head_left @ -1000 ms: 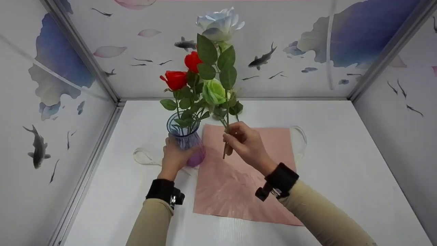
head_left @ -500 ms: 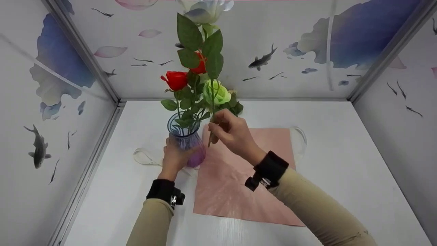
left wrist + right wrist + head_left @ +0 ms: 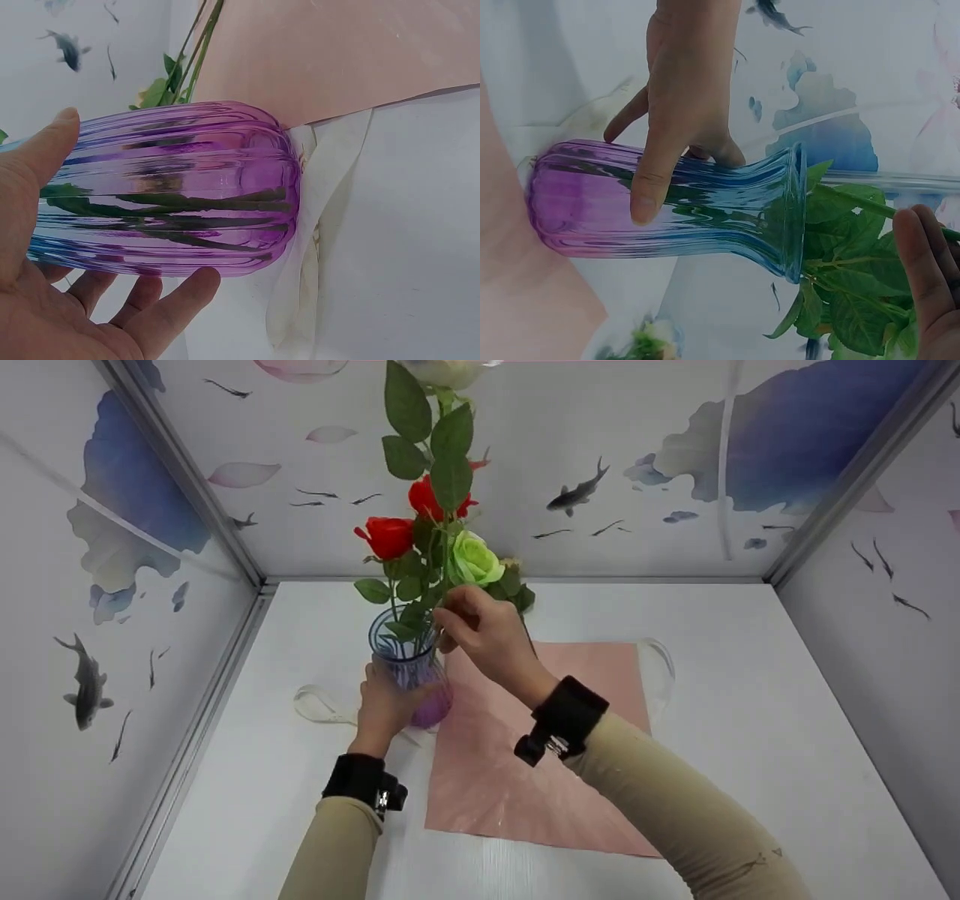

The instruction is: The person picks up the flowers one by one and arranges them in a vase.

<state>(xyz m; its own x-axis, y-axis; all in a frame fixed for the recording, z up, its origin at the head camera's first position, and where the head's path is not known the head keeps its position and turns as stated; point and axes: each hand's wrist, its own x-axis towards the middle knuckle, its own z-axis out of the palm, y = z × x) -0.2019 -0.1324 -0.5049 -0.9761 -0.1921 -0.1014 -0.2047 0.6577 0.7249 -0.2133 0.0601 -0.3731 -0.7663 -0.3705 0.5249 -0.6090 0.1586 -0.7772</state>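
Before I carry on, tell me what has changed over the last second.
The right hand, holding the white rose, has moved leftward and up in the head view, to the mouth of the vase. The bloom is now partly cut off at the top. Nothing was let go or newly gripped. The left hand on the vase, the leftmost red rose and the pink sheet stayed put.

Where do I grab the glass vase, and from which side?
I'd hold the vase round its ribbed middle, from the left, as the left hand does. It slims below the flared rim, so fingers should fit, while leaves crowd the top.
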